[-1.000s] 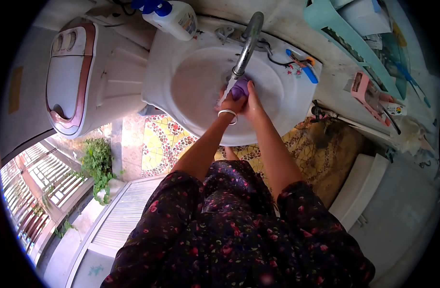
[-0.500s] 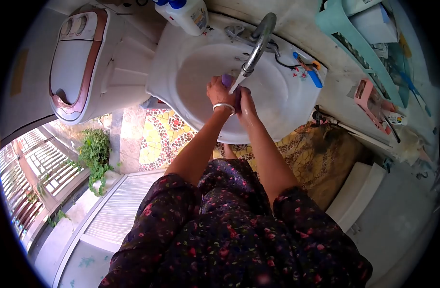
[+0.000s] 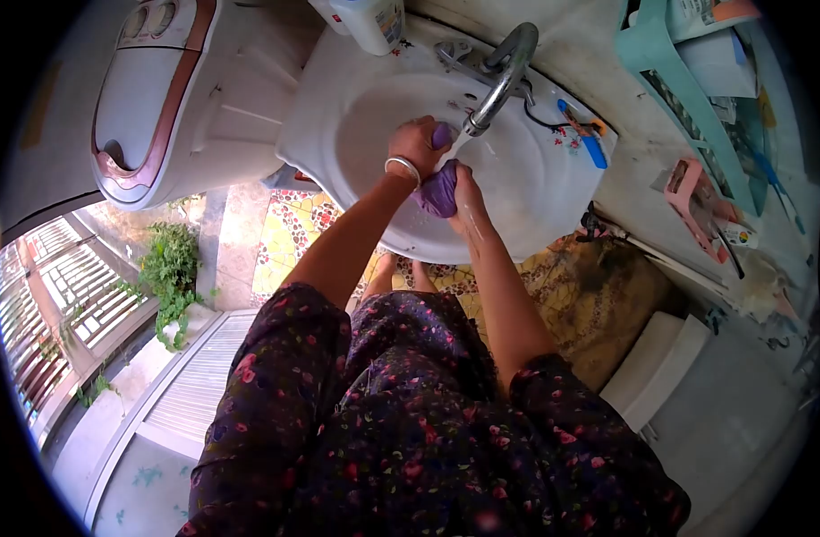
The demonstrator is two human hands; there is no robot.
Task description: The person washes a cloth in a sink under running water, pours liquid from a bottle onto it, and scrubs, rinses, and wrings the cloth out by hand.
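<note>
Over the white sink basin (image 3: 517, 219), a wet purple cloth (image 3: 438, 191) stretches between my two hands. My left hand (image 3: 415, 141), with a pale bangle at its wrist, is closed round one end of it. Its other end hangs bunched from my right hand (image 3: 466, 190), whose fingers are wrapped into the fabric and partly hidden. Water runs from the curved metal faucet (image 3: 504, 85) down between the hands onto the cloth. Wet streaks show on my right forearm.
White bottles (image 3: 374, 25) stand at the sink's back left corner. A blue-handled tool (image 3: 591, 146) lies on the right rim. Beyond it are a teal rack (image 3: 687, 116) and a pink holder (image 3: 692, 201). A washing machine (image 3: 146, 107) stands at left.
My hands have moved apart, the left one up and left. More of the purple cloth now shows, hanging below my right hand. The whole view has shifted slightly.
</note>
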